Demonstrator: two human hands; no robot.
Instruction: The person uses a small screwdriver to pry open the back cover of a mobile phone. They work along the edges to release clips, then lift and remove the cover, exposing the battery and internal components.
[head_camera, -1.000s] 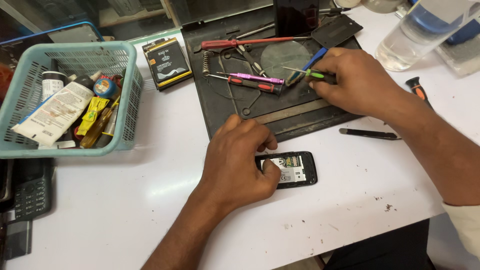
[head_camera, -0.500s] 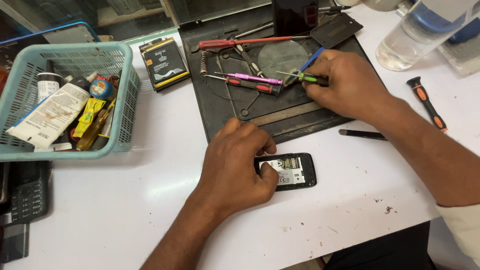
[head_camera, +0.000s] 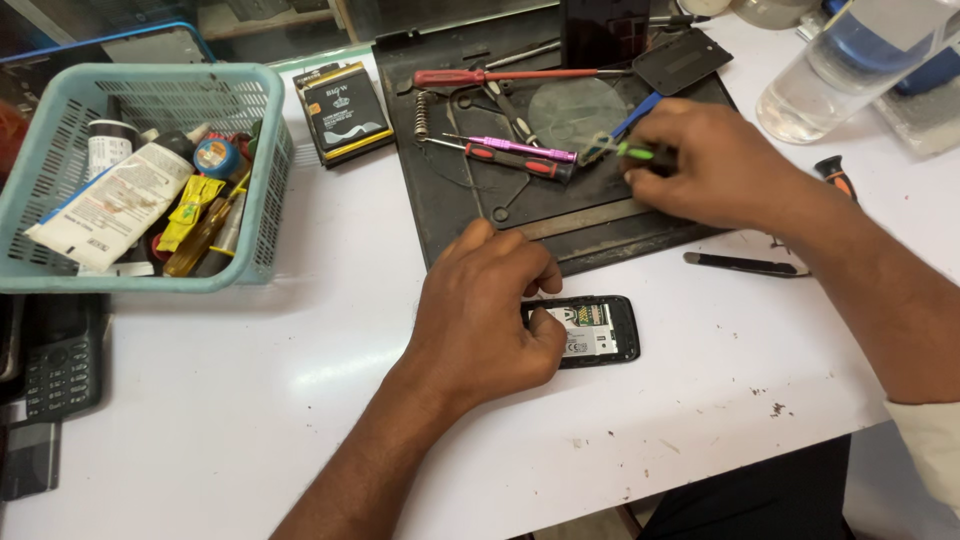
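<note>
My left hand (head_camera: 485, 310) rests on the white table and holds down a small black phone (head_camera: 592, 330) lying with its back cover off. My right hand (head_camera: 715, 165) is over the black work mat (head_camera: 470, 190), fingers closed on a green-handled tool (head_camera: 625, 150) beside a blue-handled one (head_camera: 640, 112). A pink-handled screwdriver (head_camera: 520, 148) and a red-and-black one (head_camera: 525, 165) lie just left of that hand.
A long red screwdriver (head_camera: 500, 76) and tweezers lie at the mat's back. A phone battery (head_camera: 342, 110) sits left of the mat, beside a teal basket (head_camera: 255, 255) of tubes. A plastic bottle (head_camera: 850, 60), orange-handled tool (head_camera: 835, 175) and black tool (head_camera: 745, 264) are right. Keypad phones (head_camera: 60, 365) lie far left.
My right hand has stayed over the tools on the mat, shifting slightly around the green-handled tool. My left hand has kept still on the phone.
</note>
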